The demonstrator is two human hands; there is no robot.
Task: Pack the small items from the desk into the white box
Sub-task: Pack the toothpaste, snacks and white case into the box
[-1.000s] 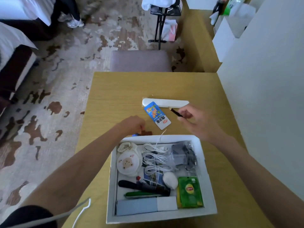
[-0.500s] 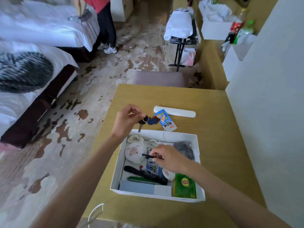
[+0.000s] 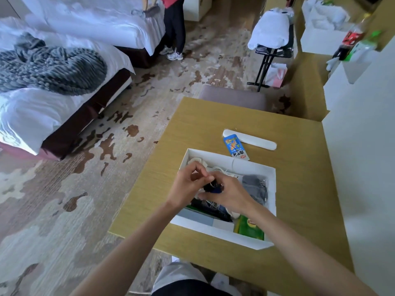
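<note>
The white box [image 3: 224, 232] stands on the wooden desk [image 3: 299, 171], holding a green tea packet [image 3: 250, 228], a grey pouch [image 3: 255, 189], a black comb [image 3: 210, 208], white cables and other small things. Both hands meet over the box's left half. My left hand [image 3: 187, 186] pinches the ring of a dark key bunch [image 3: 212, 186]. My right hand [image 3: 229, 196] curls around the same bunch from the right. Just behind the box, a blue sachet [image 3: 235, 148] and a long white case [image 3: 250, 139] lie on the desk.
A white wall [image 3: 363, 167] runs along the desk's right side. A grey chair [image 3: 233, 98] sits at the far edge. Left of the desk is patterned carpet, then beds [image 3: 53, 82]; a person [image 3: 174, 24] stands by the far bed.
My left hand brought the key bunch from behind the box down over it. My right hand moved up to meet it. The thin black stick it held is no longer visible.
</note>
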